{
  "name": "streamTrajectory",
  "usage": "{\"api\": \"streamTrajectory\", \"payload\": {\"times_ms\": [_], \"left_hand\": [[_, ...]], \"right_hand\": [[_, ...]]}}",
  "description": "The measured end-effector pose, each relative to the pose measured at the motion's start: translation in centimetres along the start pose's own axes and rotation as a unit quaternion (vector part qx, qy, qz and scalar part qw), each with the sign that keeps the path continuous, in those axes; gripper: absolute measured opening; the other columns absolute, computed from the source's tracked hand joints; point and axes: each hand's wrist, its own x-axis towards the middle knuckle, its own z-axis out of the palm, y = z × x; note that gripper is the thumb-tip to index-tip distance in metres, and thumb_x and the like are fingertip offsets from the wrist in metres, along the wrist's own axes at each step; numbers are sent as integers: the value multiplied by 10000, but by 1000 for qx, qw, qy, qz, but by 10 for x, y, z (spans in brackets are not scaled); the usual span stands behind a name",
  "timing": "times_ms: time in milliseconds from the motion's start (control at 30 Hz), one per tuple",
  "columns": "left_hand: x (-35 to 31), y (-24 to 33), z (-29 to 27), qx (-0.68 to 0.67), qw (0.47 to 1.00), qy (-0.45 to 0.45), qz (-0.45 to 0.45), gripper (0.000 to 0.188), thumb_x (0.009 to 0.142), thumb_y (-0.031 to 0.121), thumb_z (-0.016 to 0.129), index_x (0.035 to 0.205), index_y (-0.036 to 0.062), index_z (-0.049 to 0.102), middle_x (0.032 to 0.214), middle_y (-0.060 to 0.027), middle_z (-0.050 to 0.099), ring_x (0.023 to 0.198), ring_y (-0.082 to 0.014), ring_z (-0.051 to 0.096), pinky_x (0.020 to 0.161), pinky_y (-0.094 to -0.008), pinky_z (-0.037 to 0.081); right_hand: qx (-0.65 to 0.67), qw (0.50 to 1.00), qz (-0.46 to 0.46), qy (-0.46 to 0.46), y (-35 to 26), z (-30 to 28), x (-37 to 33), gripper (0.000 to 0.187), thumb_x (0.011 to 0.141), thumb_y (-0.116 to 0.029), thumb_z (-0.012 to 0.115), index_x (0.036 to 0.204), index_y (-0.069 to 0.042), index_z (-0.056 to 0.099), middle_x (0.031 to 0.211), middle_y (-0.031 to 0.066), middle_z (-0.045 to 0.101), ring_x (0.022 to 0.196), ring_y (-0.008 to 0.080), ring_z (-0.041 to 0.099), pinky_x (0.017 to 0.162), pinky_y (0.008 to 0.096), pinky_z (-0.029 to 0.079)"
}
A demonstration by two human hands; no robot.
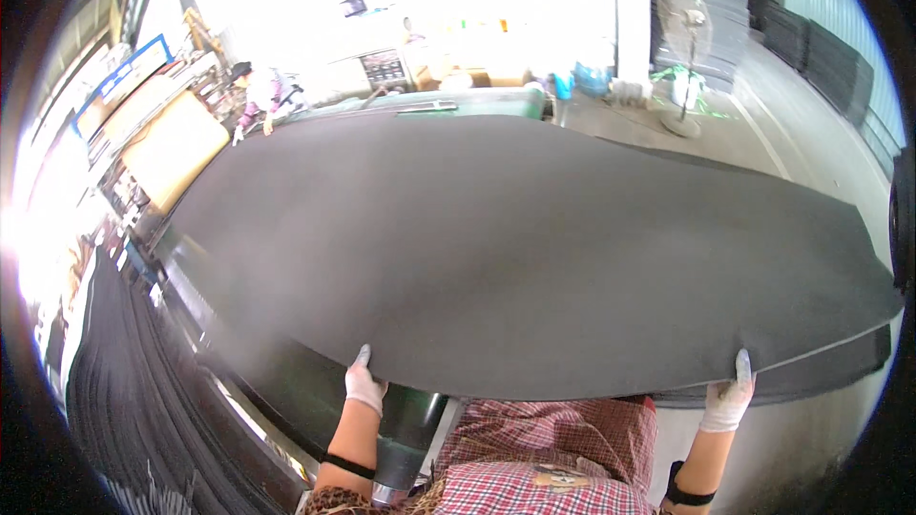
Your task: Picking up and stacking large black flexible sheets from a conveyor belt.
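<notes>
A large dark grey foam-like sheet (496, 248) spreads across most of the view. My left hand (364, 383), in a white glove, grips its near edge with the thumb on top. Farther right, my right hand (731, 395) pinches the same edge in the same way, its fingers hidden underneath. Around my right hand the sheet dips slightly. At the far left end a co-worker (262, 100) stands with hands at the sheet's edge; whether they hold it I cannot tell.
Below the sheet runs a dark green machine bed (296, 386). Many thin black sheets (134, 372) hang or stack at the left. More dark sheet (811, 367) lies lower right. A standing fan (683, 57) is at the back right, near stacked grey sheets (706, 0) and a blue bucket (563, 86).
</notes>
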Motion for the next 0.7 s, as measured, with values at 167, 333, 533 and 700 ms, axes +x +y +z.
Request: {"api": "streamTrajectory", "payload": {"times_ms": [167,333,533,700], "left_hand": [[72,-35,-55,-258,917,-255,-166,385,894,167,555,1259,63,491,1292,-108,518,1179,-296,483,1035,-490,352],[-94,-90,129,-111,962,-159,-194,270,917,142,508,1157,17,522,1167,-117,588,1145,-255,511,1029,-410,393],[-35,-55,131,-144,955,-207,-157,239,892,85,523,1128,60,557,1127,-119,603,1065,-271,566,952,-432,463],[156,-13,-38,-545,685,-206,-437,318,900,149,524,1206,61,529,1255,-122,545,1163,-269,503,1042,-427,370]], "right_hand": [[-75,996,51,-6,55,62,-31,429,776,-130,689,1174,-91,532,1093,59,574,960,231,562,842,398,480],[-31,987,29,-152,110,118,-56,500,789,-74,657,1251,-118,470,1166,46,514,1070,225,500,864,451,479],[-61,984,129,-108,49,106,-39,723,804,-381,635,1357,-19,343,1343,190,411,1247,384,377,1056,640,178],[-18,993,46,-110,4,62,34,594,786,-371,649,1220,3,491,1193,165,539,1096,306,519,986,491,382]]}}
